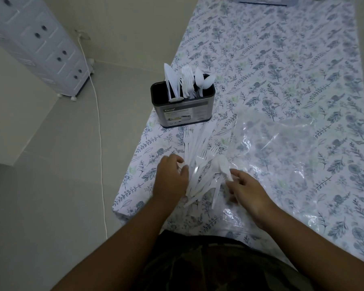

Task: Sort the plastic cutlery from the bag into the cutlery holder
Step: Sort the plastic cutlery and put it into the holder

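Left hand pinching one white piece, right hand loosely curled in loose cutlery near worktop left edge; could slide off.

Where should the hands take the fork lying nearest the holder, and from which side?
Judging by its pose, take the fork mid-handle, from the left table-edge side. Its tines point toward the cutlery holder and lie clear on the cloth, but the handle end runs under the loose cutlery pile, and that side is unobstructed for the left hand. Pinch and slide it out.
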